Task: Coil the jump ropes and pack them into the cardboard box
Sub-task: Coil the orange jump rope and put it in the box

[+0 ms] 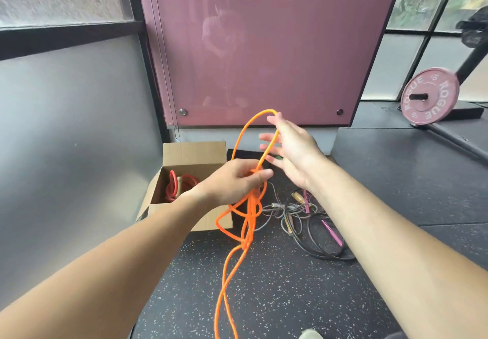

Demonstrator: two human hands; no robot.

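Orange rope (looped) between left fingers.

We see a speckled black rubber floor, a mauve wall panel, frosted windows, and a pink Rogue weight plate.

Left hand pinches orange jump rope; loop over open right hand; cardboard box holds red rope.

Speckled floor bears cardboard box and jump ropes (tangled).
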